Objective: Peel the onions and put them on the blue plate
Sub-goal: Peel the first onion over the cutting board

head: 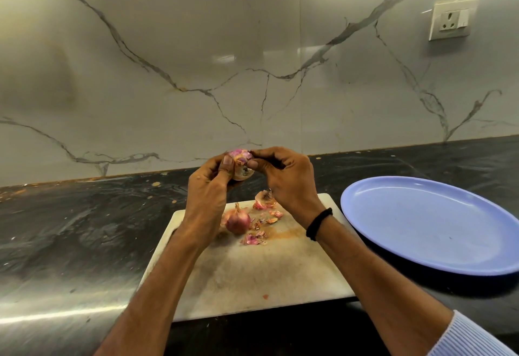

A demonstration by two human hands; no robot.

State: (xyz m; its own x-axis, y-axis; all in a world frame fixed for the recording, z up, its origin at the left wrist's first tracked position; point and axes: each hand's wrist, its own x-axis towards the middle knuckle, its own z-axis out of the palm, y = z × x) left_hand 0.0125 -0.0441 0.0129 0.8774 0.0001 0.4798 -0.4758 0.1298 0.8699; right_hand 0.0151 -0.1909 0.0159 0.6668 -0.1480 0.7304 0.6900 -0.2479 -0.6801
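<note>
Counter (pixel 84 229), blue plate (pixel 421 223) just beside board (pixel 252 271)

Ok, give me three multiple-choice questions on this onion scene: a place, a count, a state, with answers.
1. Where does the unpeeled onion lie? A blue plate. B cutting board. C bare counter.
2. How many onions are on the blue plate? A none. B one. C two.
3. What holds the raised onion? A both hands. B left hand only. C nothing.
Answers: B, it sits among peel scraps on the board; A, the plate is bare; A, left hand and right hand both grip it.
</note>
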